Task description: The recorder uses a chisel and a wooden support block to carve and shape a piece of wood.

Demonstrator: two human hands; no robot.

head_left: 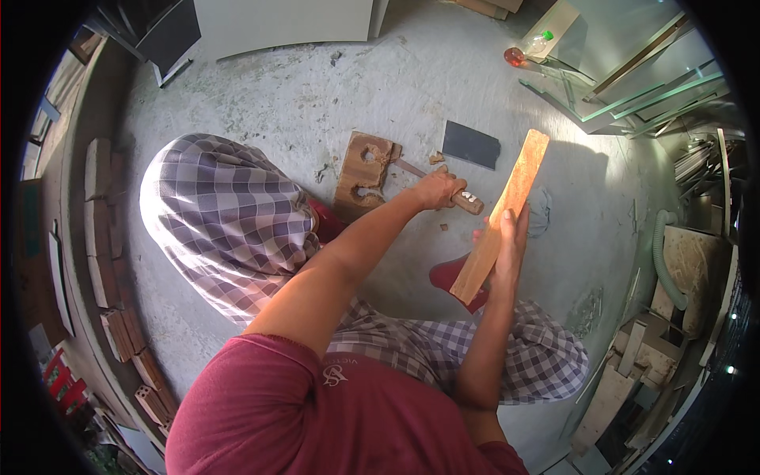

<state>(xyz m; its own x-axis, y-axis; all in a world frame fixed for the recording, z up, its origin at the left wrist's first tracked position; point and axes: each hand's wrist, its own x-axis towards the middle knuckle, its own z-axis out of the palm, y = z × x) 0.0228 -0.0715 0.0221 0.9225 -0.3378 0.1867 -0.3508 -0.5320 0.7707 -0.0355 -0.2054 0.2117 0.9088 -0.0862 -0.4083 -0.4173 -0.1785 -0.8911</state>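
Note:
My left hand (437,190) is closed round what looks like a chisel, its wooden handle (469,203) jutting out on the right. The thin blade (409,167) reaches left to the edge of a brown wooden block (360,169) lying on the floor. Two rounded hollows are cut into that block. Upright in my right hand (511,245) is a long, pale wooden bar (507,206). My thumb lies along its near face, and most of the other fingers are hidden behind it. The bar's lower end tilts toward me, apart from the chisel handle.
A dark grey rectangular sheet (471,145) and wood chips (438,159) lie beyond my left hand. Crumpled clear plastic (540,212) is right of the bar. Glass panes (633,99) and a green-capped bottle (541,41) stand far right. Bricks (99,226) line the left side.

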